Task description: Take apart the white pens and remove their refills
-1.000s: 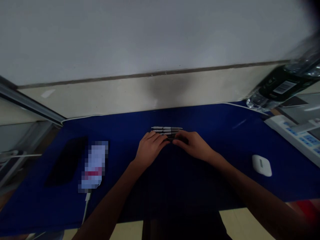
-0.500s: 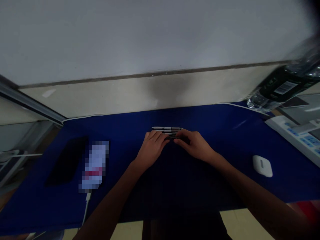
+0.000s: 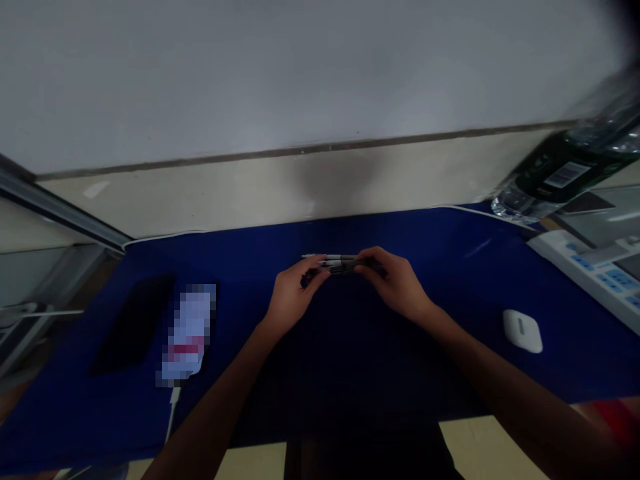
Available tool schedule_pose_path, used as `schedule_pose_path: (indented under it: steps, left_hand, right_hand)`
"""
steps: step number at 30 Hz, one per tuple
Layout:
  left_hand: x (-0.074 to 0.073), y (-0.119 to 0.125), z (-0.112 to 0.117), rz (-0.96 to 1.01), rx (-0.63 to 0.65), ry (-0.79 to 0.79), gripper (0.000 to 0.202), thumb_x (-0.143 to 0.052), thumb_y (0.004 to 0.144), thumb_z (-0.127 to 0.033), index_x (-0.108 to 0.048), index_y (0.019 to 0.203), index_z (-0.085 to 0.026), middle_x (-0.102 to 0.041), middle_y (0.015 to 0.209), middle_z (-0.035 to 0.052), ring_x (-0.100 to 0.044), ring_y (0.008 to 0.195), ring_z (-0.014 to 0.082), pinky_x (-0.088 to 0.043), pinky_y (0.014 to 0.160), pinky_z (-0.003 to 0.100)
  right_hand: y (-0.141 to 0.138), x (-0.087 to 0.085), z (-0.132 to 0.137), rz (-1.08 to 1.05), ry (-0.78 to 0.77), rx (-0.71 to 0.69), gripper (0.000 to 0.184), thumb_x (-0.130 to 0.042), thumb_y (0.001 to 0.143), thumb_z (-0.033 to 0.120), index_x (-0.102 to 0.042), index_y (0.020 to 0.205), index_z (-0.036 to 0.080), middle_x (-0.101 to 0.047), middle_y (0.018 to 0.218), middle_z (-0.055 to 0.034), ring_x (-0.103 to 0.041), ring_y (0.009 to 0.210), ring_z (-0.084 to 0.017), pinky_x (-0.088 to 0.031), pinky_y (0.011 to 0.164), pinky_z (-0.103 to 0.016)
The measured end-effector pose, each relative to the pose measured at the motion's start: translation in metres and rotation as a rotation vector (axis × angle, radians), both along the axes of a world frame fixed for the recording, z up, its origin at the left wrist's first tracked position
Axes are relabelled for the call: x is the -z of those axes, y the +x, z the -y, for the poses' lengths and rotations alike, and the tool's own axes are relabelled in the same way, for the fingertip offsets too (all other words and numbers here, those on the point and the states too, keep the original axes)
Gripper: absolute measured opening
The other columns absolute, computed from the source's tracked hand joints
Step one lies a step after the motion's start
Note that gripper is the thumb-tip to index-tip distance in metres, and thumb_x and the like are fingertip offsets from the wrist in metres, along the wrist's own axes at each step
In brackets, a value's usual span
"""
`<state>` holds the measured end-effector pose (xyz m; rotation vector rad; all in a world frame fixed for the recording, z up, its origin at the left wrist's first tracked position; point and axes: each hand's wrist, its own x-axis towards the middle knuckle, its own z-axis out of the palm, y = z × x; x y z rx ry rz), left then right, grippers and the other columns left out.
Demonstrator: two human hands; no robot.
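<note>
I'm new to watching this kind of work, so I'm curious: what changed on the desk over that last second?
The left hand and right hand have closed in and risen slightly, now gripping the bunch of pens from both sides, with the pens drawn tighter together. Earlier, the fingers lay over them more loosely. The dark phone, white earbud case and blue mat stayed as they were.

We get dim, flat light; a soft shadow darkens the wall (image 3: 333,180) above the fingers (image 3: 375,261), and the water bottle (image 3: 565,175) right of them blurs at the warped frame edge.
</note>
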<state>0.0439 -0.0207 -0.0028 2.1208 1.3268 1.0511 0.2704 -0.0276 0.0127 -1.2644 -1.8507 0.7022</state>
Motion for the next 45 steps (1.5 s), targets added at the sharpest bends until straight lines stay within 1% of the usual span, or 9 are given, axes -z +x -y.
schedule_pose_path:
  steps: [6,16,23,25,30,35,38,40,45]
  left_hand:
    - [-0.002,-0.003,-0.005,0.295,-0.034,-0.154,0.023,-0.064,0.088,-0.036,-0.07,0.104,-0.019,-0.074,0.087,0.0041,-0.067,0.064,0.0133,-0.058,0.061,0.026]
    - [-0.007,-0.001,-0.002,0.311,-0.016,-0.149,0.018,-0.065,0.088,-0.031,-0.071,0.098,-0.017,-0.072,0.077,0.0027,-0.066,0.063,0.0128,-0.057,0.06,0.027]
    - [-0.013,0.0,0.001,0.397,-0.031,-0.286,0.013,-0.068,0.085,-0.028,-0.072,0.09,-0.017,-0.068,0.07,0.0002,-0.063,0.063,0.0105,-0.052,0.061,0.021]
    - [-0.014,-0.001,0.001,0.407,-0.02,-0.303,0.013,-0.068,0.085,-0.028,-0.073,0.089,-0.017,-0.068,0.069,0.0003,-0.063,0.062,0.0105,-0.052,0.06,0.021]
    - [-0.012,0.002,0.003,0.41,0.009,-0.31,0.016,-0.073,0.081,-0.03,-0.075,0.093,-0.02,-0.072,0.076,0.0011,-0.066,0.067,0.0128,-0.054,0.063,0.023]
    - [-0.008,0.01,0.01,0.308,-0.002,-0.219,0.017,-0.078,0.076,-0.03,-0.075,0.09,-0.022,-0.074,0.086,0.002,-0.069,0.078,0.0168,-0.056,0.073,0.027]
    - [-0.007,0.013,0.014,0.265,0.028,-0.152,0.013,-0.077,0.077,-0.029,-0.075,0.086,-0.021,-0.074,0.086,0.0019,-0.07,0.08,0.0174,-0.056,0.075,0.028]
    - [-0.008,0.015,0.016,0.254,0.08,-0.126,0.009,-0.076,0.078,-0.028,-0.074,0.083,-0.021,-0.074,0.083,0.0012,-0.07,0.078,0.0162,-0.056,0.074,0.026]
    - [-0.013,0.016,0.017,0.169,0.127,-0.125,0.02,-0.075,0.08,-0.032,-0.072,0.097,-0.023,-0.074,0.088,0.0,-0.07,0.08,0.0155,-0.055,0.075,0.025]
  right_hand:
    - [0.001,-0.006,0.001,-0.104,-0.055,0.066,0.016,-0.058,0.091,0.032,-0.062,0.101,0.021,-0.068,0.09,-0.0047,-0.063,0.074,-0.017,-0.046,0.059,-0.026]
    - [0.002,-0.006,-0.002,-0.153,-0.099,0.093,0.02,-0.053,0.094,0.037,-0.061,0.093,0.019,-0.061,0.071,-0.0019,-0.057,0.062,-0.013,-0.041,0.054,-0.024]
    - [0.005,-0.001,-0.004,-0.09,-0.068,0.068,0.025,-0.047,0.097,0.039,-0.06,0.088,0.019,-0.056,0.065,0.0008,-0.049,0.055,-0.011,-0.034,0.05,-0.024]
    - [0.006,0.0,-0.004,-0.021,-0.014,0.078,0.026,-0.046,0.098,0.038,-0.059,0.087,0.019,-0.056,0.066,0.0002,-0.05,0.056,-0.012,-0.035,0.051,-0.025]
    - [0.005,-0.001,-0.002,0.342,0.361,0.132,0.025,-0.043,0.1,0.026,-0.058,0.082,0.017,-0.061,0.075,-0.0044,-0.054,0.072,-0.018,-0.038,0.074,-0.035]
    - [-0.005,-0.001,0.008,0.552,0.478,-0.045,0.023,-0.044,0.1,0.026,-0.061,0.09,0.015,-0.065,0.08,-0.0067,-0.057,0.075,-0.02,-0.038,0.072,-0.034]
    - [-0.015,0.001,0.019,0.534,0.452,-0.123,0.024,-0.041,0.101,0.028,-0.059,0.111,0.014,-0.068,0.091,-0.0089,-0.06,0.082,-0.021,-0.041,0.073,-0.033]
    - [-0.019,0.001,0.024,0.48,0.367,-0.156,0.028,-0.039,0.102,0.031,-0.057,0.115,0.014,-0.069,0.093,-0.0088,-0.062,0.081,-0.02,-0.041,0.069,-0.031]
    - [-0.014,-0.006,0.024,0.311,0.129,-0.146,0.029,-0.038,0.101,0.036,-0.061,0.096,0.019,-0.066,0.085,-0.0045,-0.061,0.073,-0.017,-0.036,0.06,-0.028]
